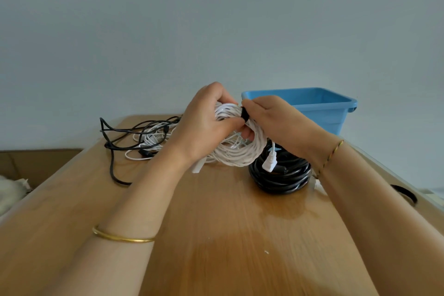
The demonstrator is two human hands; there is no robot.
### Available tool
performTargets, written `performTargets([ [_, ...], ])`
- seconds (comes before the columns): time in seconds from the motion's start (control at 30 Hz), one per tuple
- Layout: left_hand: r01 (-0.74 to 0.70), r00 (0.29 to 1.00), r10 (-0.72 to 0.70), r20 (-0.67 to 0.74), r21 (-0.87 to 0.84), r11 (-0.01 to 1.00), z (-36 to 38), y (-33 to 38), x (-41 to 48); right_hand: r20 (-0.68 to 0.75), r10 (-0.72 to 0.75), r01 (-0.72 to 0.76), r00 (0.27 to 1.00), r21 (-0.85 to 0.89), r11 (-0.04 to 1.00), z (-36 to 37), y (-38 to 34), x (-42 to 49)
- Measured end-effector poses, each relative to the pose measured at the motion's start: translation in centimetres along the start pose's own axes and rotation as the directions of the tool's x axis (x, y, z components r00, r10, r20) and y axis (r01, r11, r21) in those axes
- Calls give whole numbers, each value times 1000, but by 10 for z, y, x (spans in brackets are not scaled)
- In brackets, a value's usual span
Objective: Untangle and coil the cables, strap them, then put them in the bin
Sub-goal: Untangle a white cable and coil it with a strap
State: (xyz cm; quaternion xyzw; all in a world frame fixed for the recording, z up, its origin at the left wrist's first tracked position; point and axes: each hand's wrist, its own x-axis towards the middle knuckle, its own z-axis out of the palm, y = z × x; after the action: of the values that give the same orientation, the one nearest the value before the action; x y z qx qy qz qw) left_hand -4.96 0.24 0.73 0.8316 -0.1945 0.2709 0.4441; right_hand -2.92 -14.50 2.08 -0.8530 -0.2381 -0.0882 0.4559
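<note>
Wooden table [216, 235] against a pale wall, bare foreground, left hand [204, 125] gripping raised white cable coil [242, 154], right hand [276, 122] pinching black strap [245, 115], blue bin [319, 108] at far right edge, black coil [281, 175] near it, tangled cables [141, 142] far left.

A white cable coil [242, 151] is hanging tilted in the air, many loops bunched together; the left hand [204, 122] is gripping its top; a black strap [245, 115] is circling the upper strands, with the right hand [276, 120] pinching it; a white plug [269, 163] is dangling at the coil's 4 o'clock; just beyond, also at 4 o'clock, a black cable coil [281, 175] is lying flat; at 9 o'clock a loose tangle of black and white cables [149, 137] is sprawling; at 2 o'clock a blue bin [312, 103] is standing upright, open-topped.
</note>
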Motion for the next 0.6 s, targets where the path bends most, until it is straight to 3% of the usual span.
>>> performTargets([
  [0.13, 32, 999, -31, 28, -28, 999, -2, 1, -1, 77, 69, -78, 995, 114, 990, 2, 5, 0],
  [0.33, 97, 988, -127, -93, -278, 956, -10, 0, 4, 40, -11, -3, 999, 337, 942, 1, 3, 2],
  [0.4, 100, 976, -164, -144, -375, 922, -11, -1, 5, 79, 16, -39, 997, 297, 954, -7, 4, -1],
  [0.53, 113, 948, -242, -206, -494, 862, -8, -2, 6, 50, 40, -41, 998, 5, 999, -26, 12, -3],
  [0.6, 118, 937, -275, -213, -549, 827, -6, -1, 6, 53, 40, -38, 998, -27, 999, -30, 11, -3],
])
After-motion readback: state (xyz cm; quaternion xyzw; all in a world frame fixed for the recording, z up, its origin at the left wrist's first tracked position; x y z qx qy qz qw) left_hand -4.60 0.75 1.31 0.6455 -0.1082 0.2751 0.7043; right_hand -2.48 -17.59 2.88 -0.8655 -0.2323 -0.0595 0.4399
